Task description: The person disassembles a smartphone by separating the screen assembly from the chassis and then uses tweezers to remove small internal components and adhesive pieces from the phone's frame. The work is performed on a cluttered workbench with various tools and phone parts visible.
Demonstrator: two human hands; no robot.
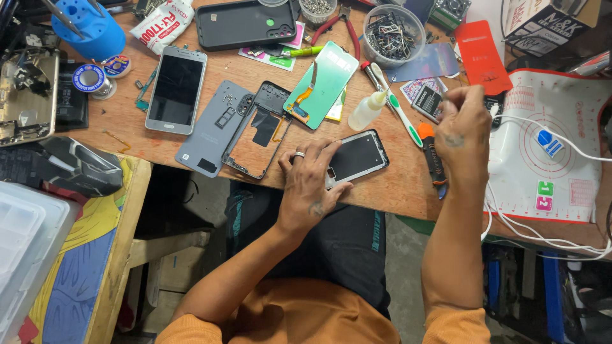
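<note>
Your left hand (310, 185) lies flat, fingers spread, pinning the black phone (356, 157) at the wooden bench's (395, 185) front edge; your right hand (464, 124) is clenched above the orange-handled knife (432, 158), contents can't tell.

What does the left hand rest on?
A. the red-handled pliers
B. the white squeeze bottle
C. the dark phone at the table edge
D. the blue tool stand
C: the left hand lies with spread fingers on the dark phone at the table's near edge; the bottle stands apart.
</note>
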